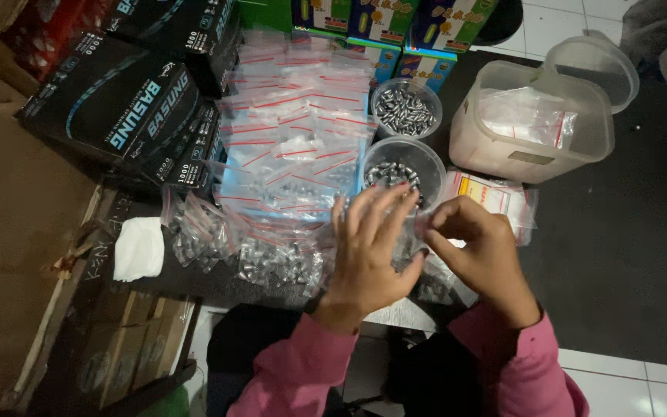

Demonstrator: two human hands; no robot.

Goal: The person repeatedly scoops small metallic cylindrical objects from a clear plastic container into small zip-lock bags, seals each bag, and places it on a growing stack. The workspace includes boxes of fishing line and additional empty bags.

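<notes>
I read this as a shop's packing corner on the floor. Stacked black cartons (129,100) at ten o'clock, colourful small boxes (395,27) at twelve, a heap of clear zip bags (295,108) at centre, tubs of metal pellets (405,108), white floor tiles (634,378) at four.

My left hand (370,251) hides whatever my right hand (479,251) pinches. I can't read the small bag there; black boxes (129,100) run off the top edge.
</notes>
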